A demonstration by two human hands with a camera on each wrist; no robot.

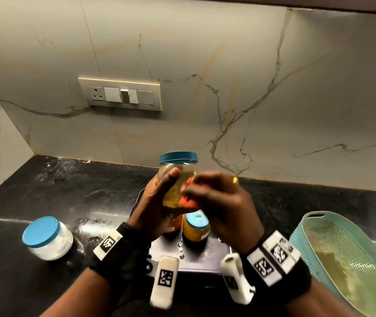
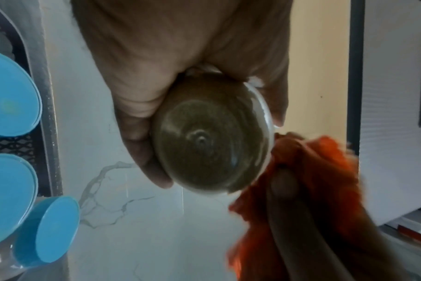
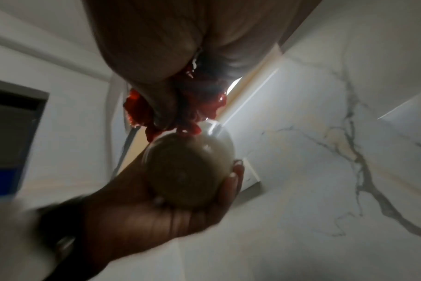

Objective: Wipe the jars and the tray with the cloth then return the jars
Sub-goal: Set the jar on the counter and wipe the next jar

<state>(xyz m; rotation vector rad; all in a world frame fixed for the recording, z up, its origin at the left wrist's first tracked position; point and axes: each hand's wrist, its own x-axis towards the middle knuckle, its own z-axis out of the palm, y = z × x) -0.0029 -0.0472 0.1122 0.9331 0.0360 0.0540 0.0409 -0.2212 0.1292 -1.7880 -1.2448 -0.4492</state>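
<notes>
My left hand [image 1: 159,197] grips a clear jar [image 1: 178,177] with a blue lid, lifted above the counter; its brownish round bottom [image 2: 212,142] fills the left wrist view, and the same jar bottom [image 3: 190,169] shows in the right wrist view. My right hand [image 1: 216,197] holds a bunched orange cloth [image 1: 188,199] pressed against the jar's side; the cloth [image 2: 308,171] touches the jar's lower right edge. Below the hands, a dark tray [image 1: 207,257] carries a yellow-filled jar [image 1: 196,227] and a red-filled jar [image 1: 171,227]. A white-filled jar [image 1: 47,237] with a blue lid stands on the counter at the left.
A teal plastic basket [image 1: 319,229] leans at the right on the black counter [image 1: 68,191]. A switch panel [image 1: 120,93] is on the marble wall behind. Blue lids [image 2: 10,95] of the other jars show at the left of the left wrist view.
</notes>
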